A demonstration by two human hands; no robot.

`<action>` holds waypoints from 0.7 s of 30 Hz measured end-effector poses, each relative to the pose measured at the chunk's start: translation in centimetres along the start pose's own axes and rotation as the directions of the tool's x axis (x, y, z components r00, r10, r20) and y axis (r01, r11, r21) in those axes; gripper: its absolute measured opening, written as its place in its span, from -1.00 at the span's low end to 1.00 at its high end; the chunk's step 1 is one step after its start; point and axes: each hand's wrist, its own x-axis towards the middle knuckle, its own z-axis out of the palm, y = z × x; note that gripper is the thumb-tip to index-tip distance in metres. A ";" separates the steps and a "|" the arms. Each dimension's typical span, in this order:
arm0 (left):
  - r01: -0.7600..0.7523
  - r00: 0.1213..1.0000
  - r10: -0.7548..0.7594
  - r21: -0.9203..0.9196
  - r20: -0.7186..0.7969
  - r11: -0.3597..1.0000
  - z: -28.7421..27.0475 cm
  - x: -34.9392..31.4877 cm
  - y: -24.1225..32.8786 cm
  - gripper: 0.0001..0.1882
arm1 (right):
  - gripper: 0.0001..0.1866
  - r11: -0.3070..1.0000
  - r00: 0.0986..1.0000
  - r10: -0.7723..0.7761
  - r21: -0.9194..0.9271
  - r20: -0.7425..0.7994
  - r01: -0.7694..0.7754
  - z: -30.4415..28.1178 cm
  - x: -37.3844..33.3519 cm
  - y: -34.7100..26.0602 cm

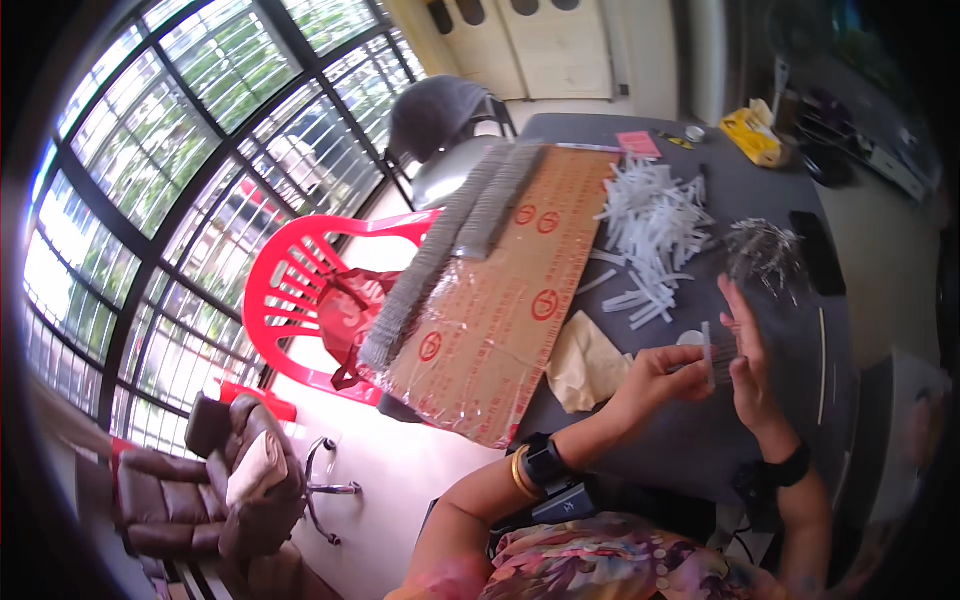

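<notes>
My left hand (662, 380) pinches a narrow translucent white strip (709, 356), held upright above the grey table. Thin dark pins or wires seem to stick out of the strip toward my right palm; they are too fine to make out well. My right hand (752, 365) is open beside it, fingers stretched and palm facing the strip. Beyond my hands lies a loose heap of white strips (655, 215). To its right is a tangled pile of thin metal pins or wires (765, 255). A small round white object (690, 338) shows partly behind the strip.
A brown cardboard sheet (480, 340) bears rows of grey bristly pieces (430, 265) and overhangs the table's left side. A cream cloth (588, 362), dark phone-like slab (817, 252), pink paper (638, 145) and yellow packet (755, 135) lie about. A red plastic chair (300, 290) stands left.
</notes>
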 end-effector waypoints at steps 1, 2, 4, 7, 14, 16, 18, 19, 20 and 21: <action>0.059 0.998 -0.059 -0.032 0.013 0.998 -0.2 -0.2 0.5 -0.72 | -0.02 0.999 1.000 0.025 0.037 0.013 -0.025 0.3 -0.1 -0.1; 0.050 0.999 -0.049 -0.026 0.022 0.998 -0.6 -0.4 0.6 -0.72 | -0.02 0.998 1.000 0.009 0.055 0.028 -0.011 0.7 0.0 -0.2; 0.052 0.998 -0.053 0.050 0.018 0.997 -1.0 -1.0 1.5 -0.72 | 0.01 0.979 0.999 0.033 0.200 0.027 -0.038 1.2 -0.2 -0.3; 0.014 0.998 0.008 0.334 -0.065 0.943 -2.3 -2.3 5.0 -0.78 | 0.04 0.965 0.998 0.064 0.253 0.007 -0.064 1.2 -0.1 -0.4; 0.111 0.867 0.490 0.926 0.088 -0.362 -16.9 -3.7 15.5 -0.87 | -0.12 0.984 0.984 0.129 0.137 -0.124 -0.111 -0.8 0.6 0.1; 0.173 0.868 0.490 0.875 0.082 -0.452 -21.4 -4.0 15.6 -0.89 | -0.15 0.983 0.984 0.138 0.137 -0.115 -0.122 -0.8 0.7 0.3; 0.230 0.904 0.420 0.738 0.080 -0.634 -24.1 -3.8 15.2 -0.90 | -0.22 0.980 0.984 0.153 0.143 -0.091 -0.139 -0.8 0.6 0.8; 0.225 0.904 0.419 0.741 0.083 -0.633 -24.9 -3.7 14.9 -0.90 | -0.22 0.980 0.983 0.155 0.139 -0.094 -0.141 -0.9 0.6 1.0; 0.203 0.923 0.376 0.723 0.085 -0.661 -25.7 -3.9 14.5 -0.91 | -0.29 0.970 0.984 0.164 0.194 -0.074 -0.148 -1.0 0.6 1.1; 0.175 0.940 0.331 0.706 0.088 -0.686 -25.9 -3.9 14.0 -0.92 | -0.35 0.957 0.983 0.176 0.245 -0.056 -0.157 -1.1 0.6 1.3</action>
